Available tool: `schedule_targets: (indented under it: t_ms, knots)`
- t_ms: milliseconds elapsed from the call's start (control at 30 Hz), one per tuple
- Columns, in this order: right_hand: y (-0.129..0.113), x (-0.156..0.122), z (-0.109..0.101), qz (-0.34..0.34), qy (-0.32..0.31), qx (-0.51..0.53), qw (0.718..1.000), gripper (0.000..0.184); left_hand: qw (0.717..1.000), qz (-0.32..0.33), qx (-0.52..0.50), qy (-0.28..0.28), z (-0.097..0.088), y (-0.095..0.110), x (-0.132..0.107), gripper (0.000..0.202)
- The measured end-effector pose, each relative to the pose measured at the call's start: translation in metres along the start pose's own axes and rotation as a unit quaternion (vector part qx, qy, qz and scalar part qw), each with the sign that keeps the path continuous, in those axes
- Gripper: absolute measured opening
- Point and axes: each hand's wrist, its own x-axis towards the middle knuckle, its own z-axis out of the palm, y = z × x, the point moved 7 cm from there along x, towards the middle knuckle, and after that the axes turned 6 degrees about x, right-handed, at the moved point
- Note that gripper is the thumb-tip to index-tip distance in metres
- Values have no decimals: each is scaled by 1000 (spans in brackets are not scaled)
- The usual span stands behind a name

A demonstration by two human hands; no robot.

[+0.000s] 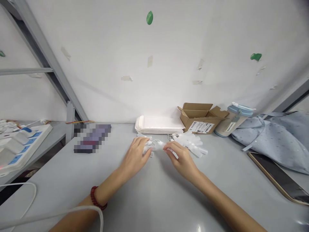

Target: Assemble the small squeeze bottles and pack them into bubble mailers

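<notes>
One white plastic piece (158, 145), long axis left-right

- Grey table (154, 196) is spanning the lower frame.
- Tray stack (159, 125), cardboard box (200, 121) and lidded cup (232, 120) are standing centre-right.
- At centre, white plastic pieces (193, 142) are lying.

A small translucent white plastic piece (158, 145) sits just beside a matching pile (191, 141).

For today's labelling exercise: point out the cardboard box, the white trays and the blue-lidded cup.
cardboard box (201, 126), head view, front wall label
white trays (159, 124), head view, top tray's middle
blue-lidded cup (229, 125), head view, its side
</notes>
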Motion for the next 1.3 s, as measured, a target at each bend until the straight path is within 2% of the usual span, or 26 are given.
schedule_targets:
  t_ms: [167,400,600,833,1100,1300]
  knots:
    - [-7,-3,4,-55,-3,-53,997,18,999,9,-31,15,-3,3,-1,20]
    - [-7,-3,1,-56,7,-47,997,19,999,29,-31,1,-6,7,2,15]
    - [-11,-4,2,-63,-4,-46,997,23,996,-15,-88,18,-11,4,3,15]
    - [-10,-4,4,-72,-8,-80,994,25,976,-126,-177,-24,-7,-4,5,16]
    - [-12,-4,5,-76,-23,-94,992,27,975,-119,-189,-13,-8,-5,3,16]
    - [-14,-4,3,-79,-11,-88,993,26,974,-123,-187,-11,-9,-5,4,17]
